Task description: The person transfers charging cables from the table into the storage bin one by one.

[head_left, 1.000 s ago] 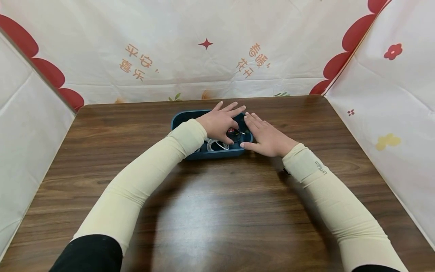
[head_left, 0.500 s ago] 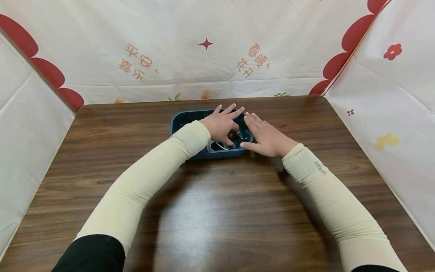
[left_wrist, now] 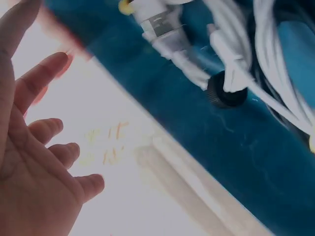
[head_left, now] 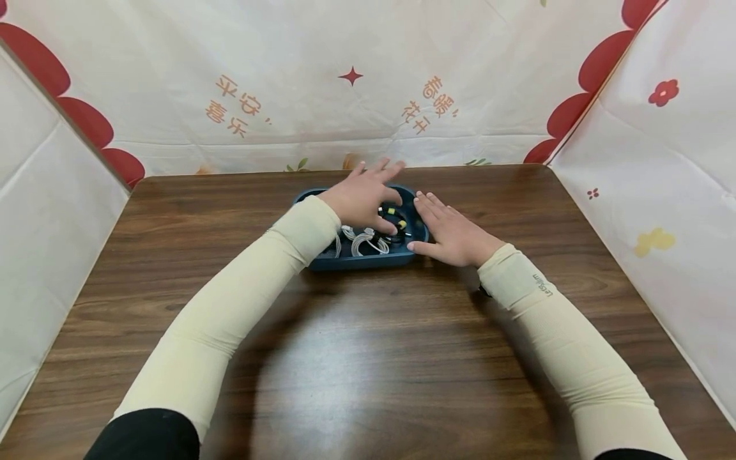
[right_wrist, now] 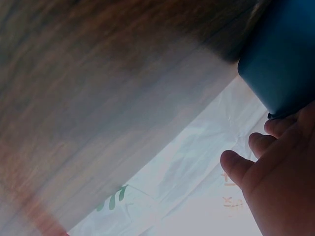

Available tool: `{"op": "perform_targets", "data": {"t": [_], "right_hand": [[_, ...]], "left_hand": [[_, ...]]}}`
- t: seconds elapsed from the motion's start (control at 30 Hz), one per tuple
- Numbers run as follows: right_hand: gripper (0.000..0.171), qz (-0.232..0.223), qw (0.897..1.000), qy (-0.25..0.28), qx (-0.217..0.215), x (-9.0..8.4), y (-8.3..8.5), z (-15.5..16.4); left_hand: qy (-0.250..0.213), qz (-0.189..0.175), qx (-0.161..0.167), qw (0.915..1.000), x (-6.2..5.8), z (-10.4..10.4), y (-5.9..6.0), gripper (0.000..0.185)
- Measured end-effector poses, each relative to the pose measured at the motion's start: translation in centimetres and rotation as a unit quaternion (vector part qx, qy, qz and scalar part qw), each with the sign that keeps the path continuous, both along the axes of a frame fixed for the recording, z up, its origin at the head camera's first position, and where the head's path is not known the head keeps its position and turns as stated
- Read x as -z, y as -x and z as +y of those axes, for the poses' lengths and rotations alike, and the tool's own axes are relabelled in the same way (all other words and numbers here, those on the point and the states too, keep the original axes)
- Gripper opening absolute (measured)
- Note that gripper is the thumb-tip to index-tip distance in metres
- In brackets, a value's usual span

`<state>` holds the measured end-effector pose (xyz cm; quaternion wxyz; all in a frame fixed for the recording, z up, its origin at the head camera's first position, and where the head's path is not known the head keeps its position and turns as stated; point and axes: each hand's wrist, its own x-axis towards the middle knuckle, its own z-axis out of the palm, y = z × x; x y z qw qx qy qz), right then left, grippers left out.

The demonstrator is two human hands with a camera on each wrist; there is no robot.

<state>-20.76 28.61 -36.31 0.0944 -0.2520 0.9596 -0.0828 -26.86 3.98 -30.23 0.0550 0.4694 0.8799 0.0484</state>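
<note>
Left hand [head_left: 361, 197] now lifted off blue tray [head_left: 359, 260], fingers spread, empty; cables [head_left: 368, 241] uncovered. Right hand [head_left: 454, 231] flat vs tray's side.

Cables [head_left: 363, 241] in tray [head_left: 368, 260] at table's [head_left: 368, 358] far middle, between both hands.

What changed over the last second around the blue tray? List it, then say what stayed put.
The left hand let go of the small dark-and-red piece it was pinching inside the blue tray and lifted up and away toward the backdrop, fingers now spread, uncovering the white cables and yellow-tipped plugs. The right hand stayed flat against the tray's right end; the tray stayed in place.
</note>
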Motion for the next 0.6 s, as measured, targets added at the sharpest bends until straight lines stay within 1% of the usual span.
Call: {"op": "perform_targets", "data": {"t": [0.07,0.13,0.23,0.43,0.6], "right_hand": [[0.095,0.001,1.000,-0.001,0.002,0.0,0.1,0.0],[0.096,0.001,1.000,-0.001,0.006,0.1,0.2,0.1],[0.097,-0.003,1.000,-0.003,0.011,0.2,0.3,0.3],[0.099,-0.001,1.000,0.001,0.016,0.6,0.0,1.1],[0.097,0.007,1.000,0.009,0.019,0.8,-0.1,1.6]], "left_hand": [[-0.039,-0.015,-0.017,0.9990,-0.7,-1.2,0.2,0.063],[-0.077,-0.032,-0.038,0.9958,-1.2,-2.6,0.2,0.062],[-0.112,-0.040,-0.069,0.9905,-1.6,-4.9,-0.4,0.063],[-0.161,-0.030,-0.131,0.9777,-1.2,-9.6,-2.4,0.066],[-0.182,-0.017,-0.200,0.9624,-0.5,-12.8,-3.6,0.066]]}}
